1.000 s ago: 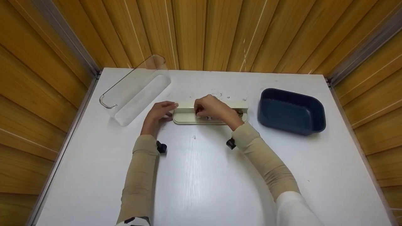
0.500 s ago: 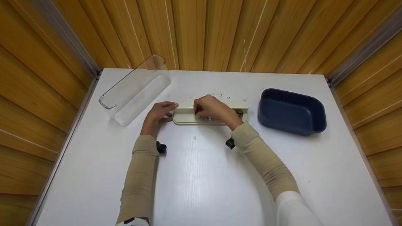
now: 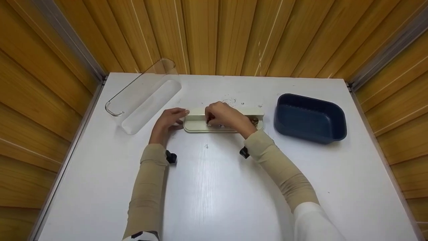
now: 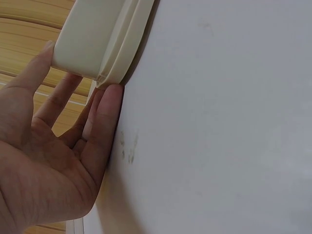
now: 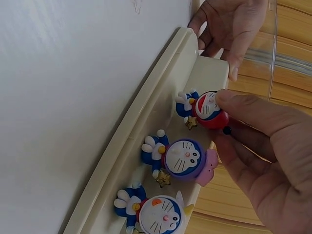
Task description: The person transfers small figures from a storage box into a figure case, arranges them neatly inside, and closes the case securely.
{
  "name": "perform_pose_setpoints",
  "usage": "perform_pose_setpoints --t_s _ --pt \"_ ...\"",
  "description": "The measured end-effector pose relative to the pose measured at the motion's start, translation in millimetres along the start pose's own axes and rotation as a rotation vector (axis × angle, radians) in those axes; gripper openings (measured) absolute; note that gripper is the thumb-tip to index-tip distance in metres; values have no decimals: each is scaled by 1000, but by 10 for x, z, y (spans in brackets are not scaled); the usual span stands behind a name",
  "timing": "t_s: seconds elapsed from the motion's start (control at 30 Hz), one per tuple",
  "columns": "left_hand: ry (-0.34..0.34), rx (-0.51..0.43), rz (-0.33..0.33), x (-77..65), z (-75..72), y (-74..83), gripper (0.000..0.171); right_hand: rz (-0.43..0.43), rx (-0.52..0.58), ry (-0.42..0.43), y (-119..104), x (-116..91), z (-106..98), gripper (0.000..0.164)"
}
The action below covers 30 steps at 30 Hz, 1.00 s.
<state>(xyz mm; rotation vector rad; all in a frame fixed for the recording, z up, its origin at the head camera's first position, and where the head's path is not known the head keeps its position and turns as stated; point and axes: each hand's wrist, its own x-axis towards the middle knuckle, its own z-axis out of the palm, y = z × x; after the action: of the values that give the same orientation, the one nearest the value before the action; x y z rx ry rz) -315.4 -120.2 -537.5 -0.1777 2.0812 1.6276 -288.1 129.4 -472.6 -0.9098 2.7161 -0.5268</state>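
Observation:
A cream base lies mid-table with small cat figurines standing along it. My right hand pinches the red-hooded figurine between thumb and fingers; it still stands on the base. Beside it stand a purple-hooded figurine and a white-faced one. My left hand rests against the base's left end, its straight fingers touching the rim and its thumb against the end wall.
A clear plastic cover lies on its side at the back left. A dark blue tub stands to the right of the base. Wooden slat walls close in the white table on three sides.
Hardly anything: my right hand has closed slightly over the red-hooded figurine, so less red shows. The left hand and the base have stayed put.

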Motion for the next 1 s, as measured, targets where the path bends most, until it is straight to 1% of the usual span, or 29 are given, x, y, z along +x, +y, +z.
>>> perform_pose_setpoints --t_s 0.23,0.4,0.57,0.73,0.87,1.0 --pt "6 4 9 18 24 6 51 -8 -51 -5 -31 10 -4 14" --pt "-6 19 -9 8 51 -40 50 11 -42 -8 -26 -33 33 13" --pt "-9 34 5 1 61 -45 51 28 -25 -8 -7 -55 32 13" --pt "-11 -2 32 -18 43 -20 52 69 -6 3 7 -34 0 14" --pt "1 -24 21 -47 15 -15 50 60 11 -5 -5 7 5 14" --pt "0 -37 13 -36 8 -12 49 85 31 -2 -12 21 2 14"
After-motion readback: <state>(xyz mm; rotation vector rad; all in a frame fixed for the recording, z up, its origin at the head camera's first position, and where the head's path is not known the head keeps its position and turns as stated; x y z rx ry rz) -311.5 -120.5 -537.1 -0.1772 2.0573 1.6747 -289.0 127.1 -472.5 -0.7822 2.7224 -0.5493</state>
